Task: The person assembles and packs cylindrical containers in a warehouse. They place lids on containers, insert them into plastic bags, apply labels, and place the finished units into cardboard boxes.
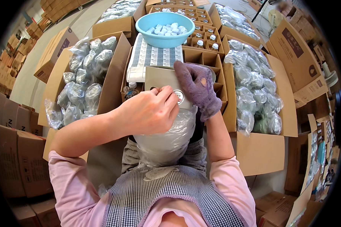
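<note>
A grey cardboard box or panel (pixel 160 78) stands tilted before me, bearing a round white sticker (pixel 178 97). My right hand (pixel 200 88), in a worn purple knit glove with a hole, grips the box at its right side. My bare left hand (pixel 156 112) lies over the front of the box, its fingertips pinched together close by the sticker; whether they hold something is hidden. Below both hands, a bundle in clear plastic (pixel 167 142) rests at my lap. Beyond the box lies a stack of printed label sheets (pixel 156 56), under a blue basin (pixel 164 42) of small whitish caps.
Open cartons of plastic-wrapped items flank me at left (pixel 109 76) and right (pixel 230 93). A divided carton (pixel 200 52) stands ahead, with capped bottles (pixel 199 44) in the one behind it. Small round items (pixel 130 92) lie left of the grey box. A carton flap (pixel 260 153) juts out at lower right.
</note>
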A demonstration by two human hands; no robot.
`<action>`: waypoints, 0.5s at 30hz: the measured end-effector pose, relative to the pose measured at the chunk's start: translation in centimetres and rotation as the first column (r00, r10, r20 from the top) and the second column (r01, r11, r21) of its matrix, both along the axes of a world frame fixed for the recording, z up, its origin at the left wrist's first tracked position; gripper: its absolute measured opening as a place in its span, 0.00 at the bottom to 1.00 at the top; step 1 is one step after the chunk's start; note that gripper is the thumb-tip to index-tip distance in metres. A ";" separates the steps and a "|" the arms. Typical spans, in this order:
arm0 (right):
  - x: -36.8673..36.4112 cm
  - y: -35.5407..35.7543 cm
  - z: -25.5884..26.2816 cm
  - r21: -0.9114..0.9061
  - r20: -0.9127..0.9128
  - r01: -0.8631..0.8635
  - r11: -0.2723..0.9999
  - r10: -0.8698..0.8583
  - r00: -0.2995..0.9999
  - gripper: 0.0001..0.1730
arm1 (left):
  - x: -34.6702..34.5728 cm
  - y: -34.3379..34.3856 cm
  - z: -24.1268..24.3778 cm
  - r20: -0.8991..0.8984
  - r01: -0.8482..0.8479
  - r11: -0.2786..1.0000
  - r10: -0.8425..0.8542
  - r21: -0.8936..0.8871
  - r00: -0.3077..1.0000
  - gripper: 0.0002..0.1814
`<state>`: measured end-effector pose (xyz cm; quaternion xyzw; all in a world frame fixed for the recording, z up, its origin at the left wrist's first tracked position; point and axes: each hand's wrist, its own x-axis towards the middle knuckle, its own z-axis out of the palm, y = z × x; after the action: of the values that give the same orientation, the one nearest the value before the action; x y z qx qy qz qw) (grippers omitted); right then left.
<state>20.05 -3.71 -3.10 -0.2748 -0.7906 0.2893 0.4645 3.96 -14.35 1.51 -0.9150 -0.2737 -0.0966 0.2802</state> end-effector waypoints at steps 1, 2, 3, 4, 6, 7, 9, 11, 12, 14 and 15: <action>0.0 0.2 -0.1 0.021 0.022 -0.005 1.000 0.005 1.000 0.14 | 0.0 0.1 0.0 0.023 -0.002 1.000 0.002 0.001 1.000 0.09; 0.1 0.2 -0.1 0.041 0.045 -0.010 0.999 0.009 0.999 0.13 | 0.1 0.2 0.0 0.045 -0.004 1.000 0.004 0.001 0.999 0.08; 0.1 0.1 0.1 0.034 0.070 -0.022 0.999 0.020 0.997 0.12 | 0.1 0.3 0.1 0.065 -0.005 1.000 0.005 0.000 0.998 0.08; 0.1 0.0 0.6 0.026 0.094 -0.033 0.999 0.031 0.995 0.12 | 0.1 0.4 0.2 0.104 -0.040 0.998 0.045 -0.047 0.994 0.08; 0.2 0.0 0.8 0.010 0.148 -0.053 0.999 0.051 0.988 0.13 | 0.4 0.6 0.6 0.174 -0.106 0.983 0.131 -0.148 0.976 0.10; 0.1 0.0 0.7 0.012 0.168 -0.053 0.999 0.051 0.984 0.13 | 0.5 0.6 0.7 0.204 -0.137 0.970 0.178 -0.201 0.963 0.11; 0.1 0.2 0.6 0.018 0.208 -0.053 0.998 0.048 0.977 0.13 | 0.9 0.9 0.9 0.252 -0.171 0.936 0.253 -0.307 0.934 0.14; 0.0 0.9 -0.7 0.200 0.205 -0.060 0.978 0.018 0.979 0.15 | 1.2 0.9 1.0 0.229 -0.233 0.891 0.338 -0.389 0.913 0.12; -0.2 0.9 -0.8 0.213 0.203 -0.062 0.975 0.018 0.979 0.15 | 1.3 0.8 0.8 0.246 -0.243 0.890 0.353 -0.386 0.902 0.13; -0.4 0.9 -0.7 0.233 0.209 -0.063 0.971 0.013 0.978 0.16 | 1.7 0.7 0.0 0.281 -0.263 0.887 0.382 -0.381 0.880 0.14; -0.3 0.8 -0.7 0.239 0.219 -0.059 0.969 0.005 0.976 0.16 | 1.5 0.9 0.0 0.302 -0.275 0.882 0.401 -0.382 0.865 0.14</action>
<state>19.72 -2.92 -3.79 -0.2326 -0.8705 0.1655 0.4009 5.47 -13.49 1.55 -0.8500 -0.4920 -0.1701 0.0807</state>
